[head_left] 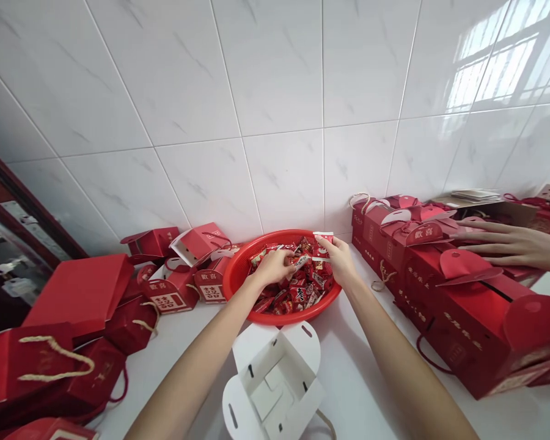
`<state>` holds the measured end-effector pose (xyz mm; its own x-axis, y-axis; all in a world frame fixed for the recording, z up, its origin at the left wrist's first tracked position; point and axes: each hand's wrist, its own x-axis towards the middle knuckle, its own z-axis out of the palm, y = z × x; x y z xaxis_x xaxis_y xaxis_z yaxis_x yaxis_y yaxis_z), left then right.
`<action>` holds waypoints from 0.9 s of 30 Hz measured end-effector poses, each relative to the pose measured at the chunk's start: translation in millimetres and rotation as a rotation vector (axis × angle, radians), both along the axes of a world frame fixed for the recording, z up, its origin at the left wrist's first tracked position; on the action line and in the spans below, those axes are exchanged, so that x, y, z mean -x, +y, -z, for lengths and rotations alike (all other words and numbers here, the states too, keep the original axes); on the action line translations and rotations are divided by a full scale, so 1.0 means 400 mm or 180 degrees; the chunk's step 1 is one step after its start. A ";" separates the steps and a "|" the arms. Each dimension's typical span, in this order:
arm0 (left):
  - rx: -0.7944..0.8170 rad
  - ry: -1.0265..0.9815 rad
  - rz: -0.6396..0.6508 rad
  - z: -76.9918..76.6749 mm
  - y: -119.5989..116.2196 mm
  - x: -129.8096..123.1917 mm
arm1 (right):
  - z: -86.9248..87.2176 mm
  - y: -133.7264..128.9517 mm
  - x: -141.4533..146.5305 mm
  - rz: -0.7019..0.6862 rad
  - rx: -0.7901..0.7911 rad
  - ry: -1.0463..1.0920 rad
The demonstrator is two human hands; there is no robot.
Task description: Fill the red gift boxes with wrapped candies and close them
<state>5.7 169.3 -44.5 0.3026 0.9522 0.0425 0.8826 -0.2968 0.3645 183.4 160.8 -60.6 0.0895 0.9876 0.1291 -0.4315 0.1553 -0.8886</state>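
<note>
A red plastic basket [282, 318] full of wrapped candies [297, 293] stands against the tiled wall. Over its middle, my left hand [275, 267] has its fingers closed on a small wrapped candy [301, 263]. My right hand [340, 258], at the basket's right rim, pinches a red and white candy packet [322, 246]. Just in front of the basket is an open white-lined box [275, 382] with its flaps spread; no candy shows inside it.
Red gift boxes with rope handles [165, 290] crowd the left side. A row of red boxes [412, 275] lines the right. Another person's hand [508, 244] reaches over that row from the right edge. Cards [476, 195] lie behind.
</note>
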 end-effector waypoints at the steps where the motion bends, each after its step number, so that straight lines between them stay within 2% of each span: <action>1: -0.0068 -0.0153 -0.0006 -0.003 -0.004 0.004 | -0.001 0.001 0.000 0.0023 0.0017 0.0013; 6: -0.0477 -0.1389 0.0074 0.007 -0.001 0.013 | -0.008 -0.006 -0.002 -0.0018 0.0004 0.0024; 11: -0.0653 -0.1994 0.0424 0.034 0.019 0.018 | -0.017 -0.018 -0.001 -0.0277 -0.0053 -0.0018; 18: -0.0538 -0.2365 0.0637 0.034 0.015 0.018 | -0.019 -0.024 -0.002 -0.0528 -0.0109 0.0106; 24: -0.0495 -0.2460 0.0595 0.029 0.010 0.010 | -0.015 -0.022 -0.002 -0.0381 -0.0188 -0.0091; 27: -0.0458 -0.2486 0.0609 0.028 0.008 0.008 | -0.013 -0.021 0.003 -0.0299 -0.0192 0.0015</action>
